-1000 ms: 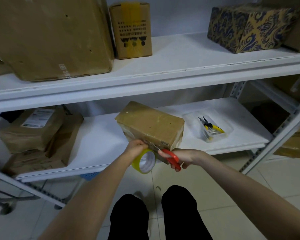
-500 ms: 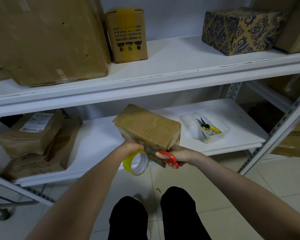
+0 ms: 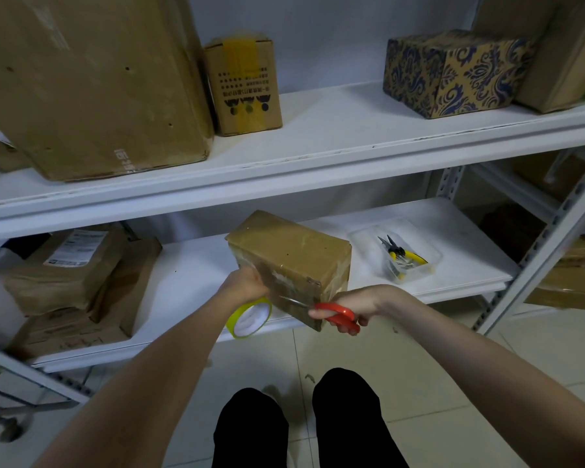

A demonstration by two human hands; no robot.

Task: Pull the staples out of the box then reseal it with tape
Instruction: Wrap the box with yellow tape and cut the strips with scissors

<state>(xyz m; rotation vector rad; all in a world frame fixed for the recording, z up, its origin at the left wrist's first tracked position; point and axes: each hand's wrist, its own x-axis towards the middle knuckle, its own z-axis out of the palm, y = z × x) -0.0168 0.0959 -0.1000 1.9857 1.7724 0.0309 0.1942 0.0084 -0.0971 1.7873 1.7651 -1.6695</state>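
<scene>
1. Box [image 3: 291, 261], head view: brown cardboard, sits at the front edge of the lower shelf [image 3: 190, 282], turned at an angle, near bottom corner overhanging the edge. Glossy tape on the end face towards the camera.
2. Left hand [image 3: 247, 285]: at the left side of that end face, clenched round the top of the tape roll [image 3: 249, 317]. Yellow-rimmed roll hangs just under the hand; fingers mostly hidden behind it.
3. Right hand [image 3: 355, 305]: fingers through the red handles of the scissors [image 3: 335, 314], gripping them. Blades point left across the lower end face, tips near the roll. Can't tell if the blades touch tape.
4. Same shelf, right of the box: clear plastic tray [image 3: 429, 261] with yellow-handled pliers [image 3: 401, 253] inside. Left: stacked brown parcels [image 3: 65, 271].
5. Upper shelf [image 3: 318, 143]: large carton [image 3: 92, 86], small carton [image 3: 244, 86] with a yellow tape strip just beside it, patterned box [image 3: 453, 72] well to the right.
6. Bottom of frame: person's dark trouser legs over the tiled floor [image 3: 453, 383].
</scene>
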